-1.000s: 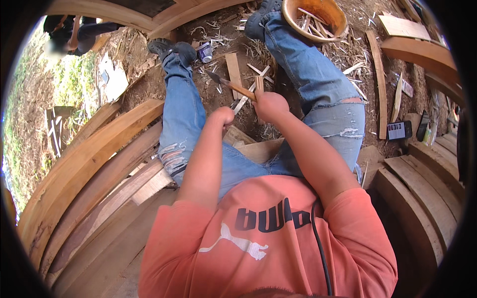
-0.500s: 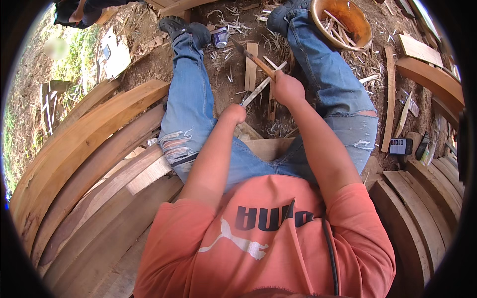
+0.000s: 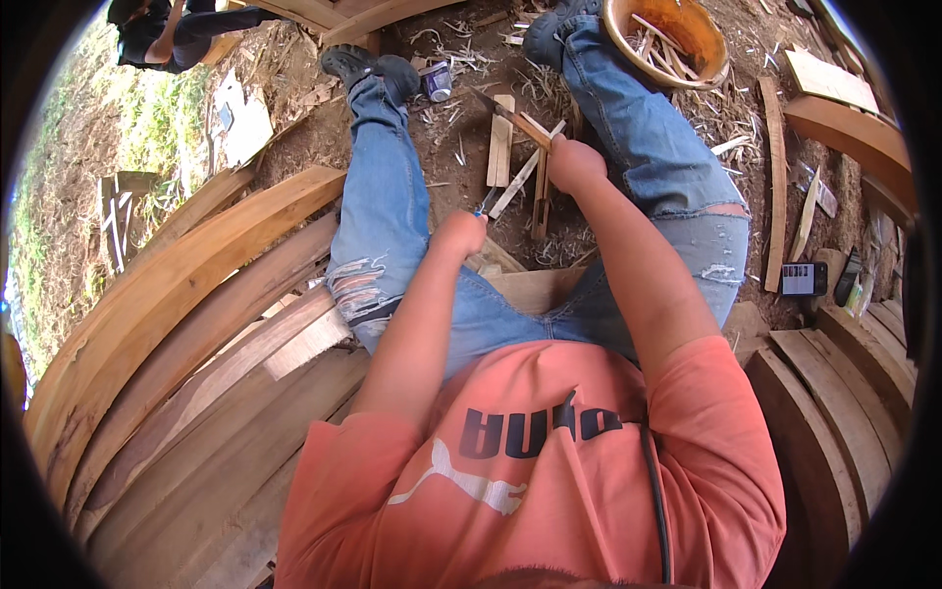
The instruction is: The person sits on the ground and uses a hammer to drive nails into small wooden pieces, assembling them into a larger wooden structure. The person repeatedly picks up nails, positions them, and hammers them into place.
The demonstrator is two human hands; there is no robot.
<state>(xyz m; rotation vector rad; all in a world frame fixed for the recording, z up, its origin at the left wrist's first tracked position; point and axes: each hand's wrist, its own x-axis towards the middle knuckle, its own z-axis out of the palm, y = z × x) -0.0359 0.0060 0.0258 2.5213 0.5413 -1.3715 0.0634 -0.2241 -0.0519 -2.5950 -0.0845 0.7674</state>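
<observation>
My right hand (image 3: 576, 165) is closed around the handle of a wooden-handled tool (image 3: 530, 132), whose narrow dark end points away to the upper left. My left hand (image 3: 459, 234) is a fist between my knees, gripping a thin metal tool (image 3: 489, 199) with a bit of blue at its base; its grip is hidden in the fist. Just right of it slants a pale strip of wood (image 3: 516, 187), apart from the left fist, its far end reaching toward my right hand. A short flat wood piece (image 3: 499, 157) lies beyond, and a darker upright stick (image 3: 541, 201) stands nearby.
Curved planks (image 3: 186, 265) are stacked at my left, more timber (image 3: 819, 432) at my right. An orange-brown bucket (image 3: 721, 59) of wood scraps stands by my right foot. A phone (image 3: 805, 279) lies right, a can (image 3: 437, 81) near my left foot. Another person (image 3: 177, 34) is far left.
The pale wood strip now sits clear of my left fist, and the thin metal tool shows above the fist. My right hand and its tool have shifted slightly right. The view has tilted a little.
</observation>
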